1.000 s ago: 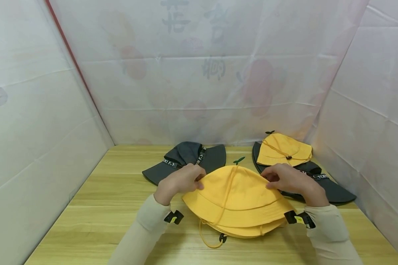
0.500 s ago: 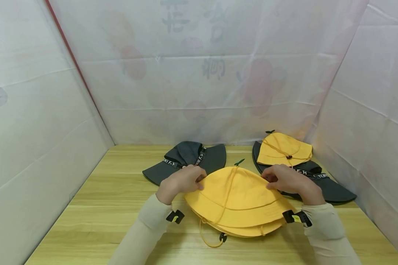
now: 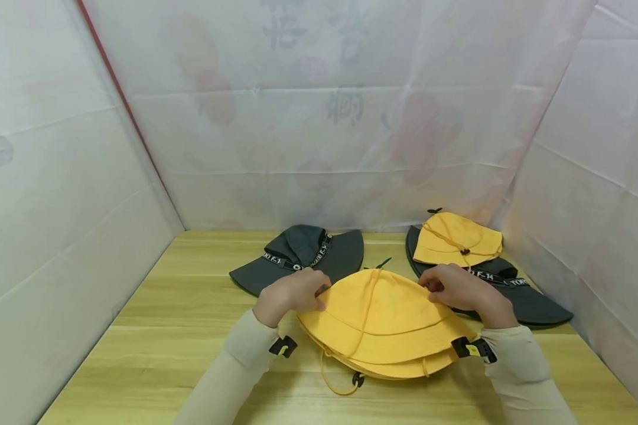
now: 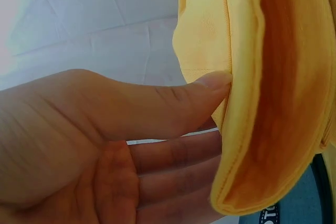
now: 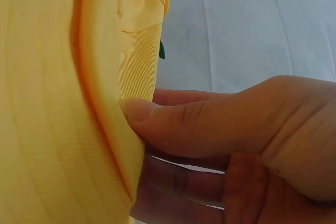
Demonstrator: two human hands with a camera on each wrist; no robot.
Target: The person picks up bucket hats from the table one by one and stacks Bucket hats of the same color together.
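A yellow bucket hat with a drawstring and a small green stem on top sits in the middle of the wooden table. My left hand pinches its left edge, thumb on the outside and fingers underneath, as the left wrist view shows on the yellow fabric. On the opposite side, my right hand pinches the hat's right edge the same way, thumb pressed on the yellow cloth.
A dark grey hat with a lettered band lies behind the left hand. At the back right a smaller yellow hat rests on another dark grey hat. White sheets wall in the table on three sides.
Both hands and the yellow hat have shifted only slightly, the hat settling a little lower; the grips are unchanged.
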